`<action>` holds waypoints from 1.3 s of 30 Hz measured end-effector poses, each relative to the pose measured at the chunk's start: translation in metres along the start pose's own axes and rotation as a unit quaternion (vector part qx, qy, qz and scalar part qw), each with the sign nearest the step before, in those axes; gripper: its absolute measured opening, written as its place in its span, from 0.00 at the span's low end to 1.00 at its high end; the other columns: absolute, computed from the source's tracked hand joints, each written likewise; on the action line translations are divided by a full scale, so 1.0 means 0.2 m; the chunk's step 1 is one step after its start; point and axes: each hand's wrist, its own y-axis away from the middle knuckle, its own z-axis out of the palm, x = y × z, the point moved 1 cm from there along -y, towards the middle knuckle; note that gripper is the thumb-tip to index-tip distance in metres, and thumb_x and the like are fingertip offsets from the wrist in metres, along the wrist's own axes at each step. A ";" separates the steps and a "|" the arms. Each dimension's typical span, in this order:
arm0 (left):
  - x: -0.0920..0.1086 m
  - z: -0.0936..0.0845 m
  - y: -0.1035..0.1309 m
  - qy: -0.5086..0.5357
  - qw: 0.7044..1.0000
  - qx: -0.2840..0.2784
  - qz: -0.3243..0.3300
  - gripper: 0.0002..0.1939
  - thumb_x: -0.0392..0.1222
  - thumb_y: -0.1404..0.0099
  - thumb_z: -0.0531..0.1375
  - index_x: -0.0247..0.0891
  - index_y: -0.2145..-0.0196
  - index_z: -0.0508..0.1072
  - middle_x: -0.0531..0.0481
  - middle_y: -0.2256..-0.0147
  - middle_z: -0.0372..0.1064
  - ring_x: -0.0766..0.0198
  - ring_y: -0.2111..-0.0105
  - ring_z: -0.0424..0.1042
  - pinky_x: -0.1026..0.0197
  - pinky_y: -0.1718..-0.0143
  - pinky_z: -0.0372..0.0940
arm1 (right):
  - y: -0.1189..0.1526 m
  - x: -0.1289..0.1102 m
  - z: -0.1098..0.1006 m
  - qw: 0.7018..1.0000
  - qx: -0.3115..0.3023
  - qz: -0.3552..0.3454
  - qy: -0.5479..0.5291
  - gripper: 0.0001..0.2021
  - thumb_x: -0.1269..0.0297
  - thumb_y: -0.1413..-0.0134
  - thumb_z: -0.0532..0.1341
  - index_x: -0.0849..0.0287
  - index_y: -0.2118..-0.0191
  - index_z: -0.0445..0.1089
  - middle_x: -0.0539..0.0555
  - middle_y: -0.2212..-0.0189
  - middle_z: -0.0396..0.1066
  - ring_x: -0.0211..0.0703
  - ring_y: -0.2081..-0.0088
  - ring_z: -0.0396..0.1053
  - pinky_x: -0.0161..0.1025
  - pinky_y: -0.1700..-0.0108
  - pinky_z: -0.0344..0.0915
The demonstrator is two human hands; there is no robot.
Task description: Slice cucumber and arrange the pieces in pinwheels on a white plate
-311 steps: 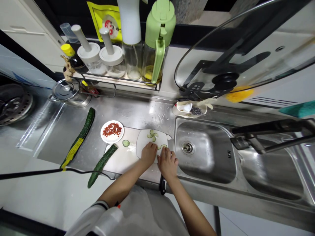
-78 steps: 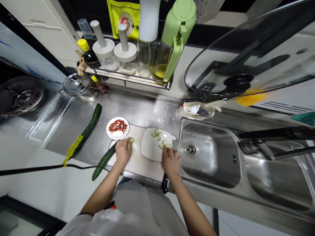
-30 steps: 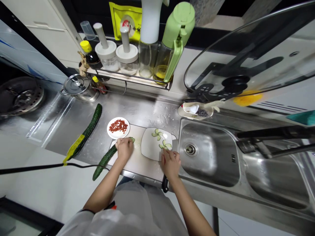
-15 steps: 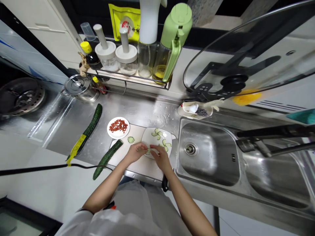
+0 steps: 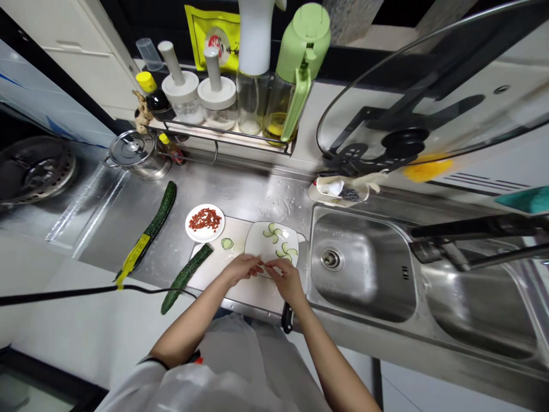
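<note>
My left hand (image 5: 243, 269) and my right hand (image 5: 286, 278) meet fingertip to fingertip over the near edge of a white square plate (image 5: 253, 243). Both are pinched closed on something too small to make out. Thin green cucumber slices (image 5: 286, 250) lie in curved groups on the plate. The plate rests on a pale cutting board (image 5: 240, 292), where a small stack of round slices (image 5: 227, 244) sits left of it. A cut cucumber (image 5: 186, 277) lies across the board's left edge. Behind it stands a round white dish of red berries (image 5: 205, 223).
A whole cucumber (image 5: 160, 220) with a yellow label lies at the left, near a steel pot (image 5: 137, 157). The sink (image 5: 364, 269) is at the right. A black knife handle (image 5: 287, 318) sticks out at the board's front edge. Jars and bottles fill the rack (image 5: 223, 137) behind.
Both hands have moved slightly toward me and to the right, still together. More of the lower slice group on the plate shows. The view has shifted a little.
</note>
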 end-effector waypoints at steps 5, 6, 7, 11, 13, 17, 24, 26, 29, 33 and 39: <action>0.01 0.00 -0.04 0.070 0.998 -0.004 -0.001 0.26 0.50 0.60 0.70 0.35 0.64 0.76 0.49 0.73 0.72 0.72 0.76 0.64 0.68 0.75 0.52 | 0.02 0.03 0.00 1.000 0.002 0.001 -0.015 0.09 0.59 0.47 0.58 0.53 0.67 0.75 0.52 0.70 0.74 0.43 0.63 0.68 0.42 0.57 0.63; 0.01 0.00 -0.05 0.068 0.998 0.002 0.004 0.26 0.48 0.60 0.70 0.35 0.63 0.76 0.50 0.74 0.71 0.72 0.77 0.63 0.68 0.76 0.52 | 0.02 0.05 0.00 1.000 0.004 0.013 -0.020 0.09 0.59 0.47 0.58 0.54 0.67 0.75 0.53 0.70 0.74 0.43 0.63 0.69 0.42 0.57 0.63; 0.00 0.00 -0.06 0.059 0.998 0.009 0.011 0.25 0.47 0.60 0.70 0.35 0.62 0.76 0.50 0.75 0.70 0.72 0.77 0.63 0.68 0.76 0.52 | 0.03 0.06 0.01 0.999 0.008 0.029 -0.027 0.09 0.59 0.47 0.58 0.54 0.67 0.75 0.53 0.69 0.75 0.43 0.63 0.69 0.41 0.58 0.63; 0.00 0.00 -0.13 -0.008 0.997 0.038 0.072 0.21 0.46 0.54 0.67 0.34 0.62 0.76 0.52 0.77 0.69 0.71 0.78 0.63 0.67 0.76 0.53 | 0.04 0.12 0.03 0.993 0.035 0.104 -0.048 0.10 0.60 0.50 0.58 0.57 0.64 0.73 0.52 0.70 0.74 0.41 0.67 0.69 0.38 0.62 0.63; 0.00 0.00 -0.15 -0.046 0.991 0.055 0.117 0.18 0.45 0.52 0.66 0.34 0.64 0.76 0.52 0.77 0.70 0.70 0.78 0.64 0.66 0.75 0.56 | 0.05 0.14 0.05 0.990 0.047 0.121 -0.045 0.09 0.60 0.51 0.58 0.58 0.65 0.71 0.51 0.72 0.72 0.40 0.69 0.68 0.36 0.65 0.62; 0.02 0.02 -0.15 -0.178 0.961 0.104 0.183 0.09 0.42 0.48 0.62 0.37 0.68 0.76 0.53 0.77 0.70 0.67 0.76 0.67 0.64 0.72 0.61 | 0.05 0.16 0.08 0.992 0.044 0.117 0.018 0.07 0.63 0.50 0.55 0.57 0.70 0.68 0.49 0.76 0.69 0.39 0.73 0.64 0.34 0.69 0.58; 0.07 0.08 -0.13 -0.413 0.865 0.138 0.247 0.07 0.39 0.42 0.58 0.40 0.68 0.77 0.50 0.69 0.74 0.63 0.68 0.70 0.62 0.64 0.62 | 0.06 0.16 0.12 0.970 0.026 0.118 0.210 0.08 0.70 0.48 0.54 0.57 0.68 0.70 0.51 0.76 0.69 0.42 0.67 0.63 0.34 0.66 0.53; 0.08 0.09 -0.13 -0.455 0.846 0.142 0.240 0.08 0.38 0.41 0.57 0.40 0.66 0.76 0.49 0.65 0.74 0.62 0.64 0.70 0.63 0.61 0.62 | 0.06 0.15 0.13 0.961 0.020 0.131 0.241 0.07 0.69 0.47 0.55 0.57 0.67 0.70 0.52 0.74 0.69 0.42 0.66 0.62 0.34 0.67 0.51; 0.09 0.10 -0.12 -0.499 0.825 0.148 0.218 0.09 0.38 0.39 0.56 0.40 0.64 0.75 0.48 0.63 0.72 0.62 0.61 0.70 0.63 0.59 0.62 | 0.06 0.12 0.14 0.951 0.010 0.144 0.274 0.06 0.68 0.45 0.55 0.56 0.66 0.70 0.52 0.73 0.70 0.43 0.64 0.61 0.35 0.67 0.48; 0.09 0.12 -0.11 -0.535 0.807 0.155 0.197 0.08 0.39 0.38 0.55 0.40 0.63 0.74 0.48 0.63 0.71 0.62 0.62 0.69 0.63 0.61 0.62 | 0.06 0.09 0.14 0.940 0.007 0.149 0.308 0.06 0.67 0.44 0.55 0.56 0.67 0.69 0.53 0.72 0.70 0.46 0.61 0.60 0.37 0.69 0.44; 0.08 0.14 -0.11 -0.559 0.782 0.177 0.213 0.08 0.41 0.35 0.53 0.40 0.59 0.69 0.49 0.62 0.69 0.63 0.63 0.68 0.63 0.64 0.61 | 0.08 0.11 0.14 0.939 0.027 0.120 0.323 0.04 0.66 0.44 0.57 0.57 0.68 0.68 0.54 0.70 0.70 0.48 0.60 0.59 0.38 0.69 0.45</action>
